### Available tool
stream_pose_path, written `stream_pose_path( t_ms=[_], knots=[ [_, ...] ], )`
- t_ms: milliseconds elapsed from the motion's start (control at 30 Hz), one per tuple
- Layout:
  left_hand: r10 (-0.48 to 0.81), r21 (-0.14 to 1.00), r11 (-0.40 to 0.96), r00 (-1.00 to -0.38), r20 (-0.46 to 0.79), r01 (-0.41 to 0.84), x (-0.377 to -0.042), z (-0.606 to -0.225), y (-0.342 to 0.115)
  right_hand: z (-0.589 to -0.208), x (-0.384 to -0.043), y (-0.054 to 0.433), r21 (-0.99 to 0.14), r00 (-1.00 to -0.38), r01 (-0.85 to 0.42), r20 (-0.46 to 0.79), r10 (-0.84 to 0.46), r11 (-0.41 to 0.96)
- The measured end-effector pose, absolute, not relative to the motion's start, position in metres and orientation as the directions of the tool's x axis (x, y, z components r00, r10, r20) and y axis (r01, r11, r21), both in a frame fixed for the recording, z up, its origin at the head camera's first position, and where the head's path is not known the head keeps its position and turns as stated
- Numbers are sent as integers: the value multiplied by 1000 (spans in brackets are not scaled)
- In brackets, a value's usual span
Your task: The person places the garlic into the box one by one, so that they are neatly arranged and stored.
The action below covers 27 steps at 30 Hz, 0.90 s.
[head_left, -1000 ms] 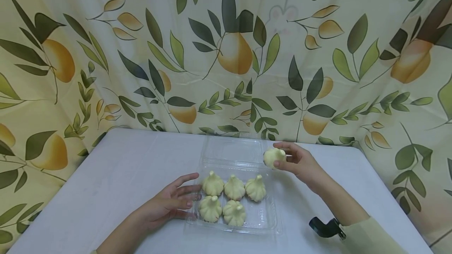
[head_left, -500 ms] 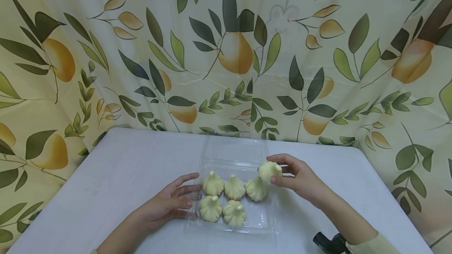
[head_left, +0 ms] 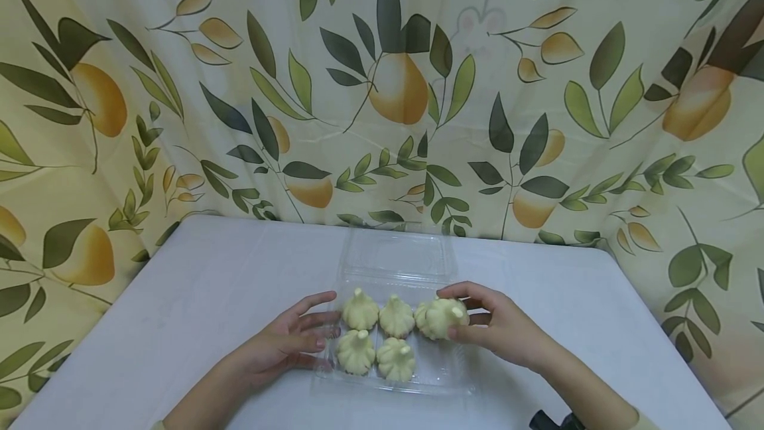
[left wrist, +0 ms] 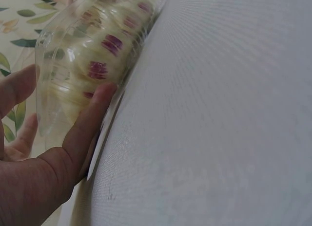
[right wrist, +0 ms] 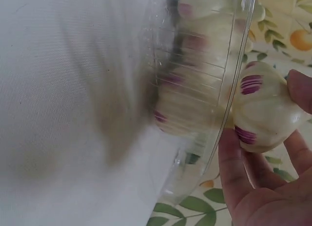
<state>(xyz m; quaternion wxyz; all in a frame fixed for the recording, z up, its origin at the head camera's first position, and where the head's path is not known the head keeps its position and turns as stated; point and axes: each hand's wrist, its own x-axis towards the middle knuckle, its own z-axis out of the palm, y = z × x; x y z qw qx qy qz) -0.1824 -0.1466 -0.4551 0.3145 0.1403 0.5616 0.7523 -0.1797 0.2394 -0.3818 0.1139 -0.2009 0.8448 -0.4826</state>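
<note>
A clear plastic clamshell box [head_left: 438,369] lies open on the white-covered table, holding several pale garlic bulbs [head_left: 360,311] in two rows. My right hand [head_left: 504,325] pinches another garlic bulb [right wrist: 265,106] between thumb and fingers, over the right end of the box. In the head view this bulb overlaps the right bulb of the far row and partly hides it. Purple streaks mark its underside in the right wrist view. My left hand [head_left: 286,344] rests with extended fingers against the left wall of the box; one fingertip [left wrist: 105,89] is low on that wall.
The box's lid [head_left: 396,254] lies folded back toward the far table edge. A patterned curtain [head_left: 382,85] with leaves and orange fruit hangs behind the table [head_left: 209,297]. A black device [head_left: 555,420] shows near the right forearm.
My right hand has brought its garlic bulb down and nearer, from beside the lid to over the right end of the box. The left hand has stayed at the box's left side.
</note>
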Motion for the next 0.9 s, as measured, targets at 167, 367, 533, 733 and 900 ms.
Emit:
stream_pose_path(
  t_ms=[167,367,533,733,900],
  knots=[
    [636,934,-170,-759,-139,-314,-183,-455,-147,-382,-174,237,-780,-869,-369,97,-486,505],
    [634,934,-162,-759,-148,-318,-183,-455,-146,-381,-166,233,-708,-828,-484,182,-530,514],
    [633,935,-161,-760,-148,-316,-183,-456,-147,-380,-159,228,-616,-785,-572,220,-578,542],
    [628,934,-159,-763,-153,-318,-183,-456,-146,-375,-150,220,-457,-779,-606,173,-603,651],
    [634,937,-168,-762,-135,-306,-182,-455,-146,-373,-147,213,-341,-777,-612,91,-623,714]
  ],
)
